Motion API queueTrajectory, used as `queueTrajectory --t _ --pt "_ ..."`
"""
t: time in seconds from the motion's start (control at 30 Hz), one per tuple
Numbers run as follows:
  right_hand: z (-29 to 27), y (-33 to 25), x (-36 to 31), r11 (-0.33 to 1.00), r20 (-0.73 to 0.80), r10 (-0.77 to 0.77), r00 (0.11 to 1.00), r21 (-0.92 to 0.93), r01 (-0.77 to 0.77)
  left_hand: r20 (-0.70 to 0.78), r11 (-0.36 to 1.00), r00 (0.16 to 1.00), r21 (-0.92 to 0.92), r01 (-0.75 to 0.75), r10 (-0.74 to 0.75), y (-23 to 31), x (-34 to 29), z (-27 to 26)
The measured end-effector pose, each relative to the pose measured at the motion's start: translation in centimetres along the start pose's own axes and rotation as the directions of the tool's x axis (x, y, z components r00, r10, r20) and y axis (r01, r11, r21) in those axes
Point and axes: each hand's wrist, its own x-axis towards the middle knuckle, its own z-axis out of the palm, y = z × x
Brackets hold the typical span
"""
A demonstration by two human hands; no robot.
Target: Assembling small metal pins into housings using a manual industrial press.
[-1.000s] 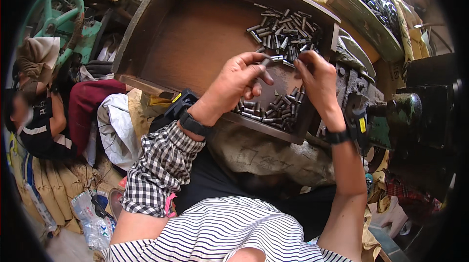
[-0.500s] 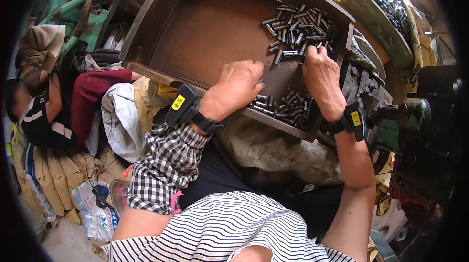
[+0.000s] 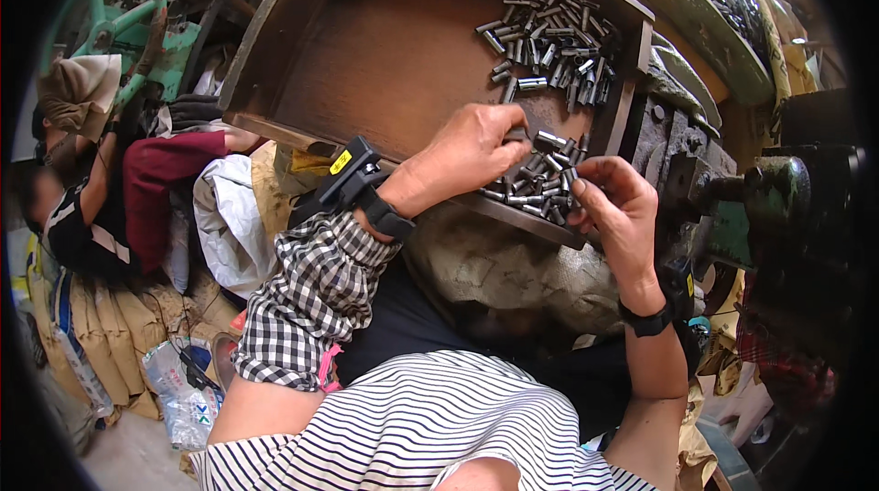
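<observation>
A shallow brown tray (image 3: 366,79) with raised sides lies in front of me. Short metal pins, some shiny and some dark, form one pile (image 3: 554,42) at its far right and a smaller pile (image 3: 540,181) in the near right corner. My left hand (image 3: 467,150) is closed at the near side, with a dark metal pin (image 3: 517,135) showing between thumb and fingers. At the near right corner, over the edge of the smaller pile, my right hand (image 3: 621,202) pinches a small metal pin (image 3: 572,176) between thumb and forefinger.
A dark machine (image 3: 787,207) stands close on my right. Beyond it a wooden box (image 3: 723,33) holds many metal pieces. At far left another person (image 3: 87,207) sits near a green handwheel (image 3: 105,19). A white sack (image 3: 224,225) lies beside the tray.
My right hand has come from the far pile toward me, to the near right corner of the tray. My left hand has shifted slightly right, toward the smaller pile.
</observation>
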Motion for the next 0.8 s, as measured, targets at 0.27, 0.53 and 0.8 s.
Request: queueTrajectory --t 0.27,0.53,0.8 --pt "-1.3 -0.1 -0.6 0.997 -0.039 -0.078 0.996 -0.016 0.078 -0.110 0.936 0.990 0.350 -0.040 0.084 0.3 -0.5 0.2" --pt "-1.3 0.8 -0.3 0.971 -0.030 -0.209 0.977 -0.127 0.204 0.206 0.820 0.973 0.571 -0.031 -0.106 -0.2 -0.5 0.4" --pt "-1.4 0.8 -0.2 0.965 -0.028 -0.184 0.982 -0.193 0.176 0.232 0.831 0.967 0.554 -0.044 -0.103 0.3 -0.2 0.7"
